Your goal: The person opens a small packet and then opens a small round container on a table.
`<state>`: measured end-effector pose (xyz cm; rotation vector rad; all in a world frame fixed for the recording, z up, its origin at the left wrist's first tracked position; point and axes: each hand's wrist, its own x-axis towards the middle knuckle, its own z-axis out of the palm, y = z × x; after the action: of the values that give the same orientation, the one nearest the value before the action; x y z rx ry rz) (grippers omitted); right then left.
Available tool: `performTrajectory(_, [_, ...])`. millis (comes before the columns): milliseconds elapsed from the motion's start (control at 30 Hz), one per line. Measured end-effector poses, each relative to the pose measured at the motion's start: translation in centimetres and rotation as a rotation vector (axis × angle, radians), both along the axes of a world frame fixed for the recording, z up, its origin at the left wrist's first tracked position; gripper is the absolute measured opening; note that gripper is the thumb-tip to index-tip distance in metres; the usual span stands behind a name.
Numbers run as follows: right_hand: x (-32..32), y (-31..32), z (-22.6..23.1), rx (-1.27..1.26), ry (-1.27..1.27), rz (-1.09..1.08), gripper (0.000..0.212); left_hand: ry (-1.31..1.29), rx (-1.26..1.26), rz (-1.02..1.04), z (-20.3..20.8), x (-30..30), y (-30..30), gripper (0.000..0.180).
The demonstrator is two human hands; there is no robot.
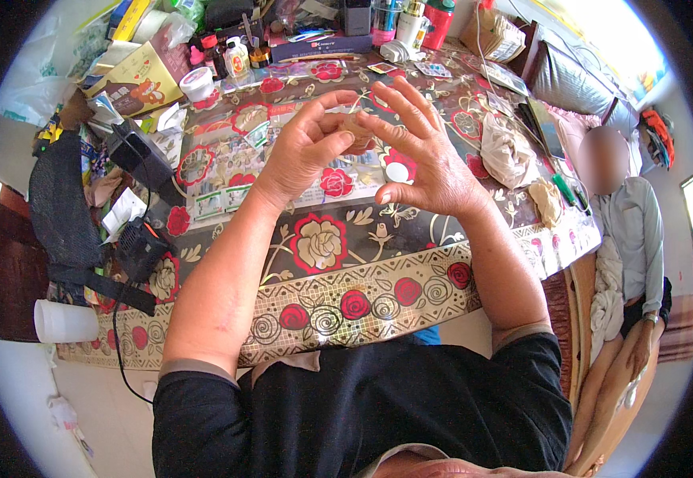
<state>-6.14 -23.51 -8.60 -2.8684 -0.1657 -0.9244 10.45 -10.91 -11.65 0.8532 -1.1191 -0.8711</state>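
A small brownish item (359, 135), its long axis not discernible, appears to be pinched by the left hand's (298, 163) thumb and curled fingers above the tablecloth (318, 243), while the right hand (434, 167) is held spread just to its right.

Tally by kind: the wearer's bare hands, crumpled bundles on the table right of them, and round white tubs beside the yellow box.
Bare hands: 2 (left hand, right hand)
Crumpled bundles: 2 (white bundle, tan bundle)
Round white tubs: 1
Total: 5

Flower-patterned table (410, 239), pale floor (107, 398) — bright light (629, 24)
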Motion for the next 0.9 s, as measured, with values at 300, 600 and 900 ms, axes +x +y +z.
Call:
performTrajectory(300, [-1.0,-1.7,1.0,0.166,-0.037,0.204,0.063,0.047,-0.022,-0.003,0.0,0.3,0.0,0.048])
performTrajectory(600, [-0.7,-2.7,-1.0,0.846,-0.061,0.245,0.066,0.076,0.028,-0.068,0.8,0.1,0.4,0.051])
performTrajectory(900, [-0.2,-2.1,-1.5,0.647,-0.038,0.218,0.082,0.134,0.0,-0.082,0.4,0.6,0.5,0.045])
